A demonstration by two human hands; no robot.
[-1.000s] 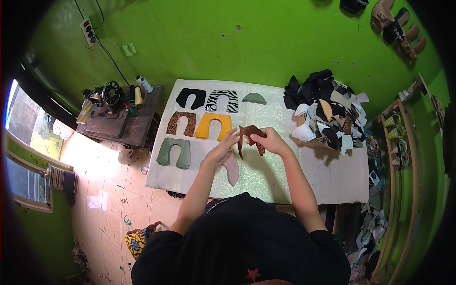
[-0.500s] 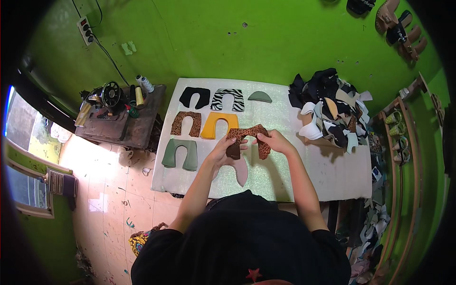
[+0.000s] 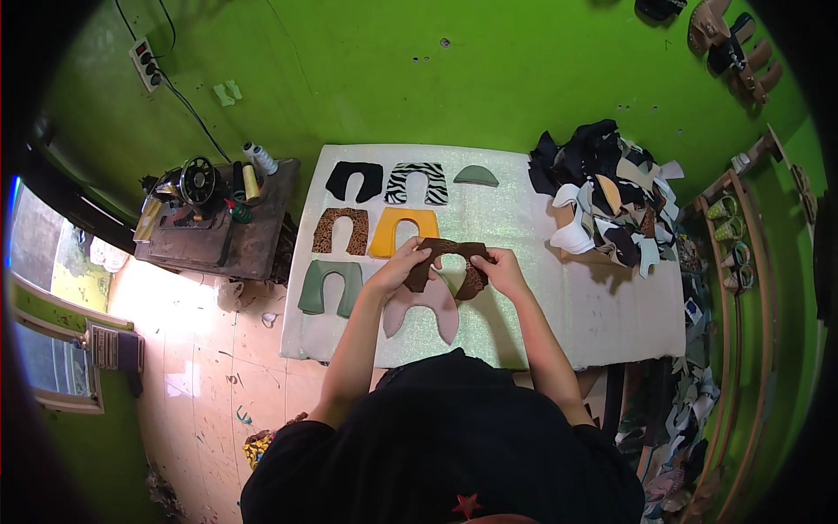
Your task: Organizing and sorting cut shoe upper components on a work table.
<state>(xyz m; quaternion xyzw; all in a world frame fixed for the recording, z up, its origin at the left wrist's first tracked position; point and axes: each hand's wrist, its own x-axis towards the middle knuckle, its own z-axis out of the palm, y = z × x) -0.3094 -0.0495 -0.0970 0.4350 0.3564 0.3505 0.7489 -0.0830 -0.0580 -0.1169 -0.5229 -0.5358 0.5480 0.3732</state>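
Note:
Between my two hands an arch-shaped shoe upper piece (image 3: 454, 249) is stretched above the table, dark brown on most of the side I see, with leopard print showing at its lower right end. My left hand (image 3: 401, 269) pinches its left end and my right hand (image 3: 503, 269) its right end. Beneath it lies a pale pink arch piece (image 3: 422, 307), partly covered. To the left are arch pieces in green (image 3: 314, 291), leopard print (image 3: 327, 230), yellow (image 3: 383, 237), black (image 3: 339, 182) and zebra stripes (image 3: 397, 185). A green half-moon piece (image 3: 477, 177) lies at the back.
A heap of mixed scraps (image 3: 602, 205) covers the table's back right. The pieces lie on a pale sparkly tabletop (image 3: 602, 323). At left stands a sewing machine (image 3: 197, 182) with thread cones (image 3: 251, 182). Sandals sit on a wooden rack (image 3: 738, 188) at right.
The piece in my hands has been turned, so its brown side now shows where leopard print did. More of the pink piece is uncovered. Both hands still grip the ends.

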